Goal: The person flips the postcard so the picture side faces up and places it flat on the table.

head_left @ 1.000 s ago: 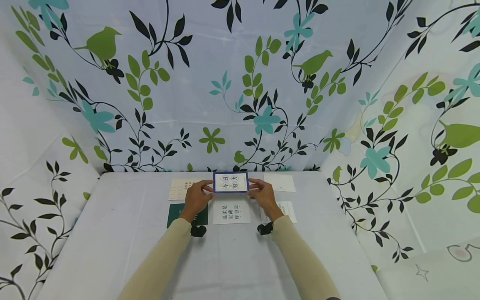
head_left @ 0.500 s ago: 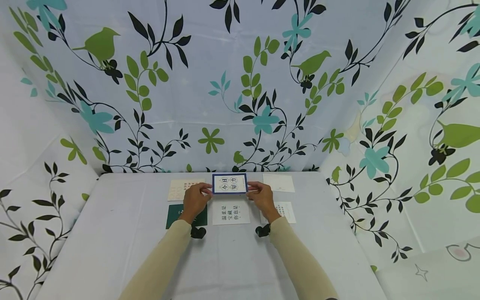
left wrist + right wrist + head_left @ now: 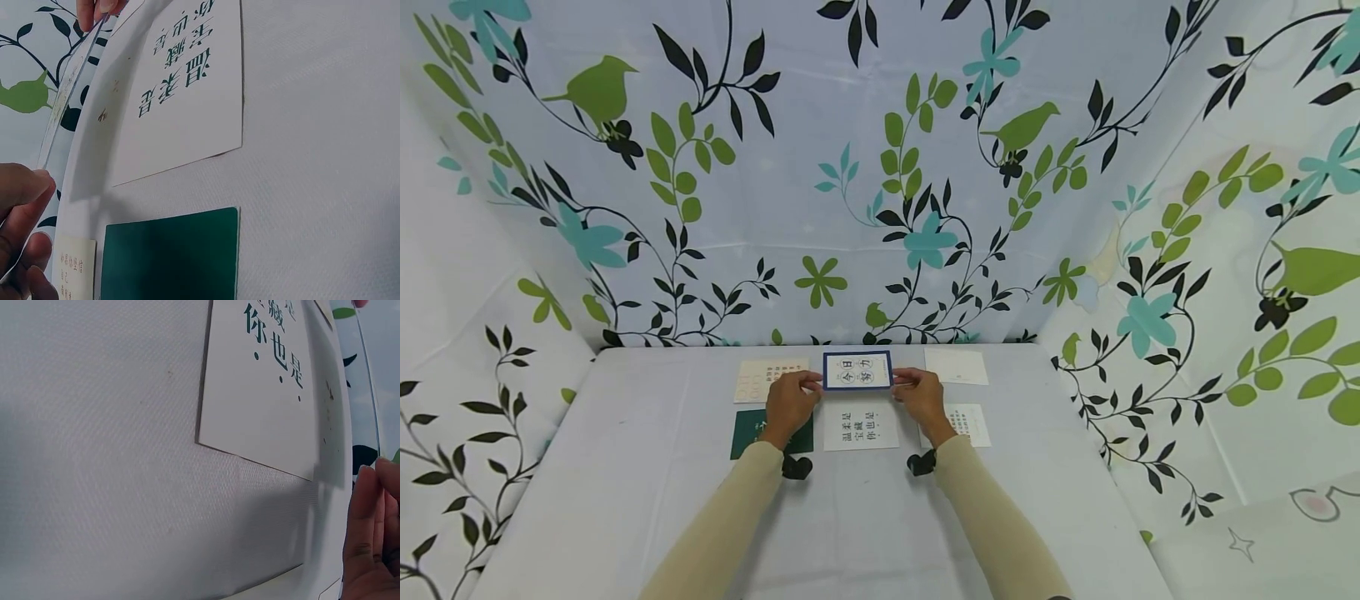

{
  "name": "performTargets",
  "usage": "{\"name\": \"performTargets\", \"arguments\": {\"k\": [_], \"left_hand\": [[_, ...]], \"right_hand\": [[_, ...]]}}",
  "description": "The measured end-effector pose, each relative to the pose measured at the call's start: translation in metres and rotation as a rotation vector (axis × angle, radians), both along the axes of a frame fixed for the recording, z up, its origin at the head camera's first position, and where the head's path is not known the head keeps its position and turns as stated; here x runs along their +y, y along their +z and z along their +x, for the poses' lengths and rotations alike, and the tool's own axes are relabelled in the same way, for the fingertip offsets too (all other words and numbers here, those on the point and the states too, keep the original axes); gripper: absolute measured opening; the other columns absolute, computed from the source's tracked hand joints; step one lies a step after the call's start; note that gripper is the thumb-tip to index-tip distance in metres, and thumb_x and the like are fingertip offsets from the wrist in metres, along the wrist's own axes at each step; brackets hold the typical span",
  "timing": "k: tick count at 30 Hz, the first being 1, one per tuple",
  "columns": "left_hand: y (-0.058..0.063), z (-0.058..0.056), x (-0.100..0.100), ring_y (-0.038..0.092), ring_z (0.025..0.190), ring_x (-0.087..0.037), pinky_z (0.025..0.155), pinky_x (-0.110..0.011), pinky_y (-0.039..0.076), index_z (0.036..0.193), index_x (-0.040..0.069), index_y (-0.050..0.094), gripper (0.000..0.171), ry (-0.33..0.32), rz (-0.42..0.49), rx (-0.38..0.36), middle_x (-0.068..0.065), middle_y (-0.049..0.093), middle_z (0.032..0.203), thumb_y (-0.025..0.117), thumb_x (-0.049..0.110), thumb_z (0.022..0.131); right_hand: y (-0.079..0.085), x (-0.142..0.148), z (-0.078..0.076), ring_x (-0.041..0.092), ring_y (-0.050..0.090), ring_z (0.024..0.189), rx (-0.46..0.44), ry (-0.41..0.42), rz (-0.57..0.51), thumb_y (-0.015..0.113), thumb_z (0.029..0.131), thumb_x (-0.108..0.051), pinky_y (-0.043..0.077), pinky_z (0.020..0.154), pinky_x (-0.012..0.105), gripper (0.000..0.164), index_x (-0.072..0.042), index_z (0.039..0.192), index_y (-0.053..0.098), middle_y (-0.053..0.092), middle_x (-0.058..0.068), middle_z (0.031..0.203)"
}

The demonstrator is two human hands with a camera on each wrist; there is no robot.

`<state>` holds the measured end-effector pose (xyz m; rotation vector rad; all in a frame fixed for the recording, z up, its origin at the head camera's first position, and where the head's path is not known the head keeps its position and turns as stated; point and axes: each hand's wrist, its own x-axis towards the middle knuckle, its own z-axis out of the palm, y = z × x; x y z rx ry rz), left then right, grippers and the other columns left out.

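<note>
Between both hands is a card with a blue border (image 3: pixel 857 370) and dark characters on a white face. My left hand (image 3: pixel 787 408) pinches its left edge between thumb and fingers. At its right edge the right hand (image 3: pixel 923 404) pinches it too. In both wrist views the card appears nearly edge-on, lifted off the table, a shadow below. Directly in front lies a white card with green characters (image 3: pixel 860 426). A dark green card (image 3: pixel 172 259) lies under the left forearm, partly covered in the head view. Beneath the right wrist is a white card with small text (image 3: pixel 967 425).
A cream card (image 3: pixel 752 381) lies at the back left, and a pale card (image 3: pixel 957 367) at the back right. The table (image 3: pixel 865 533) has a white cloth and meets a leaf-and-bird patterned curtain (image 3: pixel 722 208) behind. Similar fabric hangs at both sides.
Both hands keep their pinch on the blue-bordered card, which has tilted or sunk very slightly. The whole head view has drifted a little; the other cards lie unmoved.
</note>
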<state>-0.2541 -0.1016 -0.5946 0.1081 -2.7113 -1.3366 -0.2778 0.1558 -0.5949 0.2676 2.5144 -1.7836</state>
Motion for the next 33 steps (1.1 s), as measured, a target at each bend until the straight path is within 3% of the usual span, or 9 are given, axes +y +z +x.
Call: {"name": "performTargets", "arguments": {"k": [16, 33], "left_hand": [[-0.0055, 0.0032, 0.0022, 0.072, 0.103, -0.031, 0.090, -0.051, 0.056, 0.125, 0.009, 0.074, 0.030, -0.025, -0.023, -0.002, -0.011, 0.081, 0.112, 0.077, 0.011, 0.095], [-0.0066, 0.0032, 0.0038, 0.070, 0.115, -0.036, 0.092, -0.054, 0.052, 0.120, 0.010, 0.075, 0.025, -0.022, -0.077, 0.002, -0.014, 0.081, 0.112, 0.075, 0.011, 0.095]], "right_hand": [[-0.0089, 0.0020, 0.0027, 0.017, 0.075, 0.097, -0.043, 0.046, 0.035, 0.073, 0.095, 0.001, 0.062, 0.085, 0.029, 0.038, -0.010, 0.131, 0.074, 0.075, 0.009, 0.125], [-0.0062, 0.0062, 0.0042, 0.018, 0.072, 0.100, -0.089, 0.085, 0.113, 0.074, 0.095, -0.004, 0.061, 0.089, 0.032, 0.037, -0.015, 0.130, 0.075, 0.076, 0.004, 0.127]]}}
